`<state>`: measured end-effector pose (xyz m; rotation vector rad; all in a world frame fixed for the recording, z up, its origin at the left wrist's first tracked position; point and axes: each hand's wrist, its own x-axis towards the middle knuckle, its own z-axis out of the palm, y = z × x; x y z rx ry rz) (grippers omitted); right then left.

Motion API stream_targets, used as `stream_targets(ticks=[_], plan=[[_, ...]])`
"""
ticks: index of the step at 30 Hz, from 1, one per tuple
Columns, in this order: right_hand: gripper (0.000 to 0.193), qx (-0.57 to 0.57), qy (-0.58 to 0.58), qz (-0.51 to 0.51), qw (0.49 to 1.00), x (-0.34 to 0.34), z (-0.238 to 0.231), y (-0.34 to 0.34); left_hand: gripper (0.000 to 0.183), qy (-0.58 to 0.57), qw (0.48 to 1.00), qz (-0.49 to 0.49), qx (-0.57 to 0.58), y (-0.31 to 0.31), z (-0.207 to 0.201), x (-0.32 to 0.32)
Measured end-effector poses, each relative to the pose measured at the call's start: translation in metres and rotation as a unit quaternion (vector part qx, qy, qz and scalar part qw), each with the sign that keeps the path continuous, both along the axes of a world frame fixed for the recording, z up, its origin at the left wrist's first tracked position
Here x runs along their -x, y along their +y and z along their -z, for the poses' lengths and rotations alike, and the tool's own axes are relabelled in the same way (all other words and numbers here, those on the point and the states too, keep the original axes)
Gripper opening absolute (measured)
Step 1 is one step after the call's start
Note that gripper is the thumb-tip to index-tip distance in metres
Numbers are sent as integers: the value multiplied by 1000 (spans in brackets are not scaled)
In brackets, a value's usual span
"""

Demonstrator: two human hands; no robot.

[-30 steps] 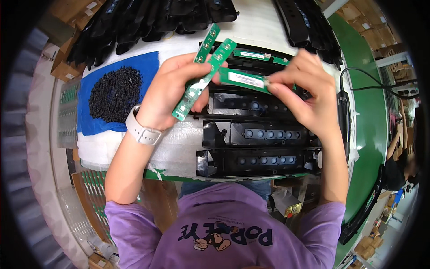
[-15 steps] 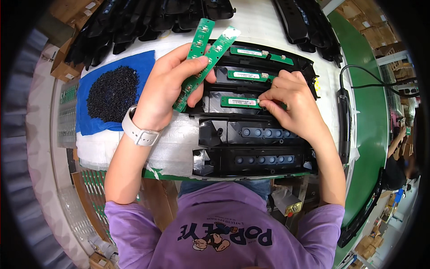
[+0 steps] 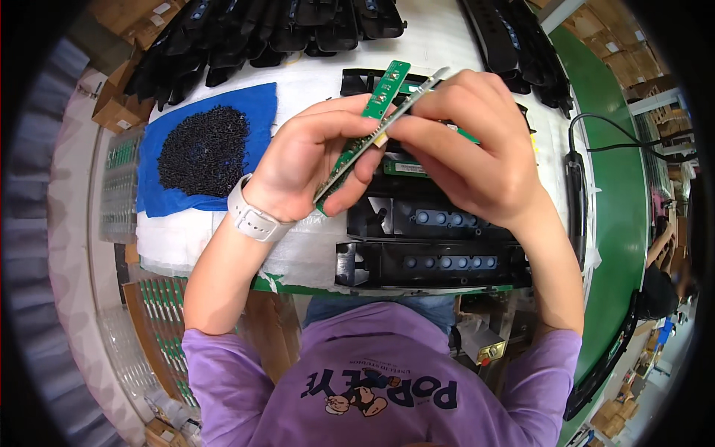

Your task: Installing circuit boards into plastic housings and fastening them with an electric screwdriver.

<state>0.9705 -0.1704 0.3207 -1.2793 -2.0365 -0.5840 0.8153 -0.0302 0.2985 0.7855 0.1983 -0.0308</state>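
My left hand (image 3: 316, 153) is closed around two narrow green circuit boards above the row of black plastic housings. One circuit board (image 3: 389, 83) shows its component face; the other circuit board (image 3: 408, 104) is turned nearly edge-on. My right hand (image 3: 480, 153) pinches the edge-on board along its side, its fingertips partly hidden. Beneath my hands, a labelled green board (image 3: 406, 168) lies in a housing, partly covered. Nearer to me, two black housings (image 3: 357, 264) show rows of pale blue round buttons (image 3: 447, 219).
A heap of small black parts (image 3: 205, 149) lies on a blue cloth (image 3: 261, 104) at left. More black housings (image 3: 313, 33) are stacked at the far side. A black corded tool (image 3: 573, 201) lies along the right edge. A person (image 3: 659, 287) is in the right background.
My right hand has left the board in the third housing and come up to the boards in my left hand. One held board has turned edge-on.
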Motion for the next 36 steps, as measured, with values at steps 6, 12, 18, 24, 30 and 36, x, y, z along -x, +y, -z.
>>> stream_targets(ticks=[6,12,18,24,30,36], plan=[[34,-25,-39,-10,999,6,-2,6,25,-29,998,21,57,-3,-1,2],[33,-62,-115,-6,991,11,-1,2,26,-34,997,34,65,-3,3,0],[28,17,-143,39,989,22,-28,-14,28,1,999,52,-4,-10,-1,0],[12,122,82,127,981,6,-11,-63,49,54,970,-82,-221,-15,7,-6],[7,281,130,211,927,2,17,-106,47,-12,980,-104,-170,-11,10,-8],[10,296,123,202,926,3,28,-102,37,-30,972,-119,-200,-11,16,-11]])
